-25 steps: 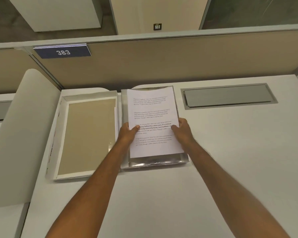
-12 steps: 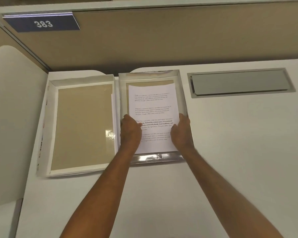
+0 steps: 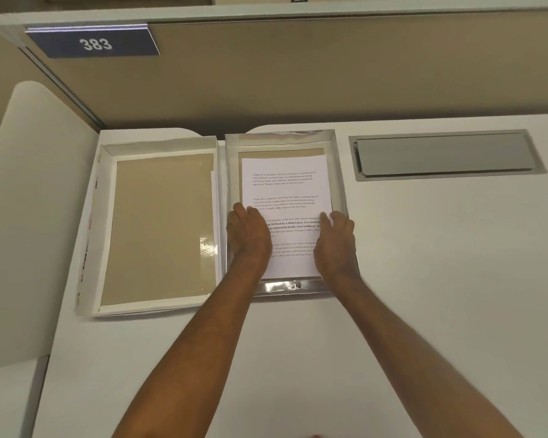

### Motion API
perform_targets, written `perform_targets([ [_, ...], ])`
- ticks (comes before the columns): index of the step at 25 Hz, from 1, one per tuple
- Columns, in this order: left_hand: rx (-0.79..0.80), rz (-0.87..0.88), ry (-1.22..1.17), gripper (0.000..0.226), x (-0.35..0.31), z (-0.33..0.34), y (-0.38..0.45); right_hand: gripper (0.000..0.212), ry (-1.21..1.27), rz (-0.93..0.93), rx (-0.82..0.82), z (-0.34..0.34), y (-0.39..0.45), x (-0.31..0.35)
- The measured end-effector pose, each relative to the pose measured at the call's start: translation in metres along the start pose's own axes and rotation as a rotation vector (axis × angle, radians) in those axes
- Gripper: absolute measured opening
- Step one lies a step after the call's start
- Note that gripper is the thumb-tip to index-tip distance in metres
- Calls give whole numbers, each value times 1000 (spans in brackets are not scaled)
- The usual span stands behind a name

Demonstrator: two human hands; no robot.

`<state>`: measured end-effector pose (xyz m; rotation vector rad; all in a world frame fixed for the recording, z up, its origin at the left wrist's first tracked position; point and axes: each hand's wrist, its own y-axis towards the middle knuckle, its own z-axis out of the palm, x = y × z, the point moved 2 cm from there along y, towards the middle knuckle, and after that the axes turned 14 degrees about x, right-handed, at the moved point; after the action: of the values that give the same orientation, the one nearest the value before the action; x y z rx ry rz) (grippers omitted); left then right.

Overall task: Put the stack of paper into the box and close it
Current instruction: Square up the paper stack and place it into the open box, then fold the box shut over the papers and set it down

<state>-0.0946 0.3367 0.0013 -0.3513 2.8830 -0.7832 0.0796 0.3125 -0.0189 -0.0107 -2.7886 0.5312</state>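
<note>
The stack of paper [image 3: 285,188], white sheets with printed text, lies flat inside the silver-walled box [image 3: 341,184] in the middle of the white desk. A strip of the brown box floor shows beyond the paper's far edge. My left hand [image 3: 249,232] rests over the stack's left edge and my right hand [image 3: 336,241] over its right edge, both still gripping it. The box's other half, a white tray with a brown bottom [image 3: 159,146], lies open side up directly left of the box, touching it.
A grey metal cable hatch [image 3: 446,154] is set into the desk to the right of the box. A beige partition [image 3: 298,74] with a blue "383" sign [image 3: 95,44] closes the far side. A white curved divider [image 3: 29,216] stands at the left.
Both hands lowered the stack from above the box down onto its floor. The view tilted down and moved closer.
</note>
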Motion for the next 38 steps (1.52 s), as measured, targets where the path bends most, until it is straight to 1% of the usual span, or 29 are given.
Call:
perform_targets([
  [2, -22, 22, -19, 40, 1, -1, -1, 56, -2, 40, 2, -6, 0, 6],
  [4, -71, 94, -75, 43, 8, -2, -3, 56, -18, 42, -17, -12, -3, 16],
  [6, -135, 189, -158, 46, 19, -4, -8, 56, -51, 11, -32, -15, -5, 25],
  [7, -166, 216, -206, 45, 27, -5, -11, 56, -26, -8, -27, -15, -5, 32],
  [9, -240, 214, -268, 41, 49, -7, -17, 54, 41, -59, -3, -14, -8, 52],
  [11, -296, 156, -288, 40, 75, -6, -22, 53, 106, -121, 26, -9, -11, 75],
  [14, -311, 2, -324, 45, 127, -4, -22, 52, 163, -217, 91, 3, -18, 110],
  [19, -332, -274, -396, 62, 210, 5, -20, 52, 166, -364, 207, 25, -31, 154],
  [22, -332, -420, -436, 75, 244, 7, -21, 54, 147, -352, 273, 40, -36, 168],
  [25, -352, -529, -540, 86, 264, 6, -24, 55, 119, -337, 305, 49, -39, 173],
  [27, -341, -586, -615, 79, 273, 6, -25, 56, 115, -333, 305, 51, -40, 173],
  [31, -268, -619, -712, 41, 296, -5, -19, 59, 163, -319, 290, 53, -42, 174],
  [35, -245, -614, -807, 37, 308, -26, -21, 61, 214, -309, 271, 52, -46, 172],
  [38, -278, -538, -887, 41, 309, -48, -33, 60, 245, -316, 269, 42, -50, 172],
])
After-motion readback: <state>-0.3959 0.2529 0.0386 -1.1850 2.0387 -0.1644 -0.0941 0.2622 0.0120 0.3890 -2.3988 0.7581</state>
